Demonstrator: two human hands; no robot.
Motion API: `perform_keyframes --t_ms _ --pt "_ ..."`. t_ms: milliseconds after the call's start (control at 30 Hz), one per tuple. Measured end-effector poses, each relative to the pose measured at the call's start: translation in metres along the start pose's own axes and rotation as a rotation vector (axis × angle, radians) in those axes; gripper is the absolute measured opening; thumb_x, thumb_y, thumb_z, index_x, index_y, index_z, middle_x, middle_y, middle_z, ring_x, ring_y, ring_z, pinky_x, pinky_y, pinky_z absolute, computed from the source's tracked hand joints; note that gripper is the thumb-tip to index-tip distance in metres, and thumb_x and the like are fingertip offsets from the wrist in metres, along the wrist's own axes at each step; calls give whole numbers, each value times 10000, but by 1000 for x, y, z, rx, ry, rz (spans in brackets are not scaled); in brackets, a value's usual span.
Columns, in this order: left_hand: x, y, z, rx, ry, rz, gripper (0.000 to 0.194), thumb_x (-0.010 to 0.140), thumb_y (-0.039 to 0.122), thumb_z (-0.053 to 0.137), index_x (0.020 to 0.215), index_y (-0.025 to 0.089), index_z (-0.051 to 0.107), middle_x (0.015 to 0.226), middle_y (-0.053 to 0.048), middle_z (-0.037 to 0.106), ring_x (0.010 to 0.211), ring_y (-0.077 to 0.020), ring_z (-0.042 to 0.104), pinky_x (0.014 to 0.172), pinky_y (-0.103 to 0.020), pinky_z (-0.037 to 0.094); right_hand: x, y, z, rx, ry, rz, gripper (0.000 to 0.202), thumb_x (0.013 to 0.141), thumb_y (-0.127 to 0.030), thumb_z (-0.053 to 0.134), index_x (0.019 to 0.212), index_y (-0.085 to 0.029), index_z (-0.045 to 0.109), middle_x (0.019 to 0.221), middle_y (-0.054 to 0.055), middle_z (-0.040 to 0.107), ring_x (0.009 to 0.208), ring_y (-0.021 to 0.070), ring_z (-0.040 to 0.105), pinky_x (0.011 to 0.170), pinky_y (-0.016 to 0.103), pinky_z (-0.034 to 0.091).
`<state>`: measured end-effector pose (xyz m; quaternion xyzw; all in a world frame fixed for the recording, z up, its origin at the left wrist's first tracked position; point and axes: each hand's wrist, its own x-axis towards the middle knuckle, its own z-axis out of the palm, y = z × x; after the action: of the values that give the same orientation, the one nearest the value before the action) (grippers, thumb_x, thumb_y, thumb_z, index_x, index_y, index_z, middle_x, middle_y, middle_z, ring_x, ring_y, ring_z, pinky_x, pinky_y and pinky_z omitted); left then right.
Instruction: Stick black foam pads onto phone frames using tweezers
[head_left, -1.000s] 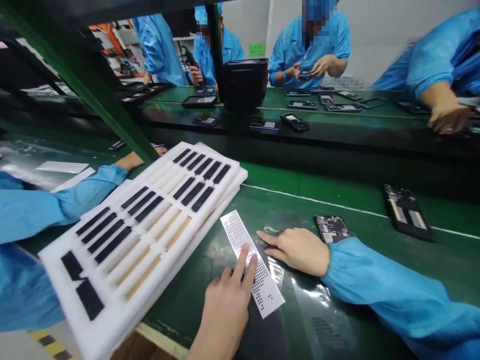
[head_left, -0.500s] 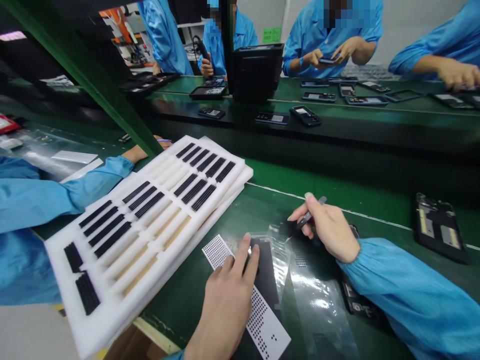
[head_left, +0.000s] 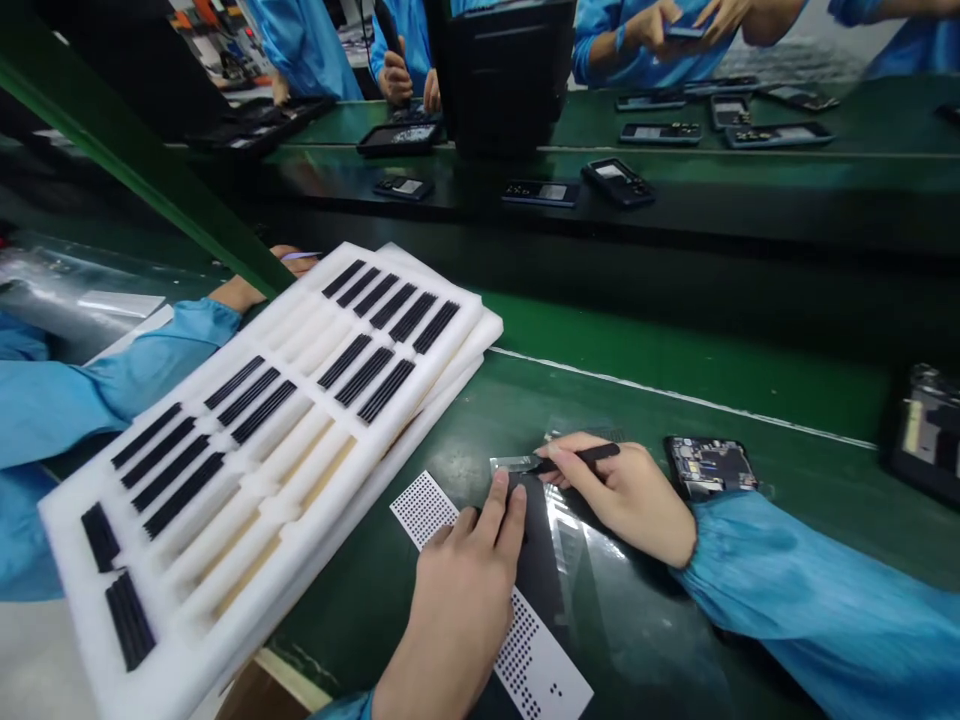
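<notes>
My left hand (head_left: 461, 595) lies with its fingers stretched out over a white strip of black dots (head_left: 551, 670) and a dark sheet (head_left: 541, 545). My right hand (head_left: 622, 500) pinches dark tweezers (head_left: 592, 456), whose tip points left. That tip is at a small clear film piece (head_left: 510, 464) just beyond my left index fingertip; whether it grips the film I cannot tell. Shiny clear film (head_left: 592, 540) spreads beneath and in front of my right hand. An opened phone (head_left: 711, 465) lies beyond my right wrist, partly behind the sleeve.
Stacked white foam trays (head_left: 259, 480) with black strips in slots fill the left side. A green post (head_left: 150, 165) slants above them. A co-worker's sleeve (head_left: 157, 345) reaches behind the trays. Phones (head_left: 619, 182) lie on the far ledge; another opened device (head_left: 930, 435) sits at right.
My right hand has moved left and nearer with the tweezers, bringing their tip close to my left fingertips. The view has tipped downward, and the phone by my right wrist shows more.
</notes>
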<state>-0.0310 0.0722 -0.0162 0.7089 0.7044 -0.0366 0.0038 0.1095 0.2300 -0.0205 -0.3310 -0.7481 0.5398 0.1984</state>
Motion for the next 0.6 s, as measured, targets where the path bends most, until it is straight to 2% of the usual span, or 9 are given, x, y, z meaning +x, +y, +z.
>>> perform_keyframes --t_ms 100,167,233,300,333,400,467,533,600 --pt "0 -1 -4 -133 -22 -46 678 766 -13 413 1402 165 566 1478 -99 543 915 -273 720 617 -382 621 -6 -20 -12 192 35 53 362 982 -461 558 957 -170 772 930 92 790 755 206 763 696 295 639" --pt "-2 1 -13 -412 10 -163 557 904 66 385 1420 209 539 1405 -103 616 981 -266 700 715 -375 602 -16 -40 -22 296 98 50 331 972 -469 590 991 -203 784 949 84 791 767 214 764 699 304 650" --pt "-4 7 -27 -883 42 -355 421 1018 230 375 1413 245 521 1100 -83 729 854 -196 679 725 -307 553 -29 -59 -29 322 167 14 290 963 -472 608 1013 -253 791 988 72 790 763 218 765 662 297 658" --pt "-6 15 -41 -1467 12 -509 389 1039 371 402 1390 242 507 787 -16 664 602 -116 568 608 -241 485 -40 -71 -29 303 159 -28 248 961 -452 613 985 -291 800 1003 58 789 747 216 768 603 272 659" --pt "-7 20 -46 -1737 -11 -541 391 1030 405 429 1372 233 507 730 7 616 523 -87 499 545 -221 444 -43 -74 -27 288 137 -42 229 961 -432 616 961 -299 803 999 51 790 748 214 770 589 258 660" --pt "-8 29 -53 -2130 -24 -536 383 1011 401 480 1345 217 513 767 2 596 480 -60 453 477 -200 399 -46 -74 -23 268 95 -49 215 965 -391 615 941 -292 805 1011 46 789 778 215 775 618 249 668" --pt "-7 36 -55 -2315 42 -511 343 999 336 512 1316 208 534 849 -24 610 495 -54 476 450 -182 386 -46 -72 -20 261 92 -34 231 967 -387 611 919 -270 805 1029 55 785 809 220 776 658 256 673" --pt "-7 39 -54 -2399 108 -471 299 1004 274 495 1285 194 556 827 -22 609 486 -46 472 439 -166 377 -46 -69 -18 270 90 -36 238 964 -394 616 909 -256 802 1026 63 783 828 223 776 682 257 674" --pt "-7 40 -53 -2433 124 -447 282 1010 245 477 1274 192 560 804 -15 605 481 -46 478 441 -165 384 -46 -69 -18 294 65 -43 234 964 -388 622 907 -247 800 1013 65 783 833 220 776 708 258 672"
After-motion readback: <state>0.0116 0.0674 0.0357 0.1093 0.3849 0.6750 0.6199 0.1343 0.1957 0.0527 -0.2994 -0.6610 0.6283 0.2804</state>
